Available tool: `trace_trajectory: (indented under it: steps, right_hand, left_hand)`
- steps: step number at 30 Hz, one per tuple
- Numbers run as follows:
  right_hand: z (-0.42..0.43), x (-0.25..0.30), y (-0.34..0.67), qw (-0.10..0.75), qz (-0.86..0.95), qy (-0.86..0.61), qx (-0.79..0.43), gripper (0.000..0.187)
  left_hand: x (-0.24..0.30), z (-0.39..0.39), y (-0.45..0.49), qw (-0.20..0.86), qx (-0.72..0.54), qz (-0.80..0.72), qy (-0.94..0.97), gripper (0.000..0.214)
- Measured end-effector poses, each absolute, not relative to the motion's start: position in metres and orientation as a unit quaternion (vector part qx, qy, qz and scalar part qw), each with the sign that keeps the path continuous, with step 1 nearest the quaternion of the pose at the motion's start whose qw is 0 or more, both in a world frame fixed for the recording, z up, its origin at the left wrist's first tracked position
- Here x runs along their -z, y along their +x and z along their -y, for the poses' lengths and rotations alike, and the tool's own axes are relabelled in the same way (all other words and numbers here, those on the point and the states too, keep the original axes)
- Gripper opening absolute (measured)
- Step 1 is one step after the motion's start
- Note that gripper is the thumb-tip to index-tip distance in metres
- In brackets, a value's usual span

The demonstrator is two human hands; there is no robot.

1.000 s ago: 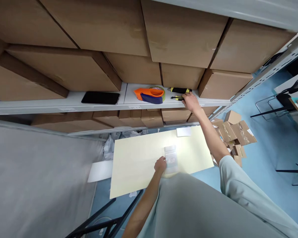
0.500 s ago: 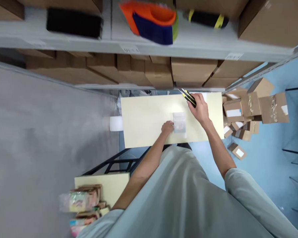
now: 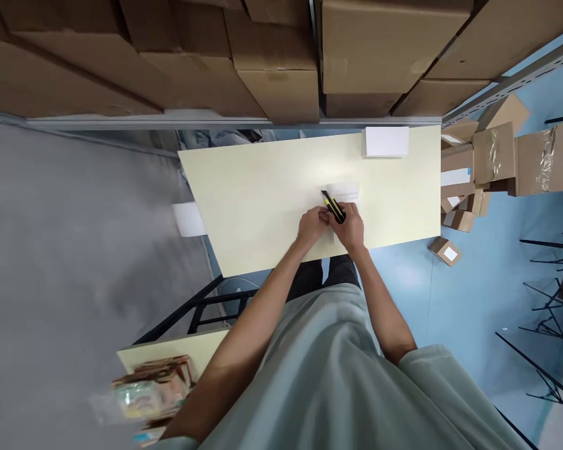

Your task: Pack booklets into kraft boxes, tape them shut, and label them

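Note:
A black and yellow utility knife (image 3: 334, 206) is in my right hand (image 3: 349, 226), its tip pointing up and to the left. Beneath that hand lies a small pale flat packet (image 3: 343, 189) on the cream tabletop (image 3: 258, 187), with faint print on its upper part. Most of its lower part is covered by my right hand. My left hand (image 3: 312, 224) is closed at the packet's left edge, fingertips pinched together and meeting those of the right hand. What the left fingers pinch, if anything, is too small to make out.
A white box (image 3: 386, 142) sits at the table's back edge. Shelved cardboard boxes (image 3: 276, 94) hang over the far side. More cartons (image 3: 495, 153) are piled on the blue floor at right. Packaged goods (image 3: 152, 390) lie on a lower surface at left.
My right hand has come down and left with the knife, from the table's back edge to the packet and my left hand. The view has tilted down, and the white box now shows fully.

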State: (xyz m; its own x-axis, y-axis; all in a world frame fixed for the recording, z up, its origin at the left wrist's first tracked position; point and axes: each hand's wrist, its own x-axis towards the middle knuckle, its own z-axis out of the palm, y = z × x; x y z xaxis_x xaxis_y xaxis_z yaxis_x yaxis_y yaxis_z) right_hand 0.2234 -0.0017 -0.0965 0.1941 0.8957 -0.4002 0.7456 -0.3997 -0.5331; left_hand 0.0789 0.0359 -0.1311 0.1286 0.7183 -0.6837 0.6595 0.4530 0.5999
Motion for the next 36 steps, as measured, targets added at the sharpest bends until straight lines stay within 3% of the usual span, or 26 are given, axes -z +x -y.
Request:
trace_trajectory:
  steps: [7, 12, 18, 36]
  right_hand:
    - [-0.008, 0.1, 0.198, 0.067, 0.577, -0.76, -0.293, 0.041]
    - [-0.019, 0.099, 0.188, 0.013, 0.6, -0.752, -0.272, 0.043]
    - [-0.024, 0.106, 0.181, 0.025, 0.62, -0.747, -0.24, 0.041]
    - [-0.018, 0.106, 0.169, 0.057, 0.627, -0.744, -0.224, 0.037]
  left_hand:
    - [0.137, -0.078, 0.026, 0.392, -0.131, -0.705, 0.577, 0.023]
    - [0.153, -0.104, 0.018, 0.418, -0.131, -0.678, 0.59, 0.011]
    - [0.162, -0.106, 0.021, 0.416, -0.135, -0.68, 0.588, 0.004]
    - [0.175, -0.114, 0.031, 0.429, -0.117, -0.704, 0.554, 0.022]
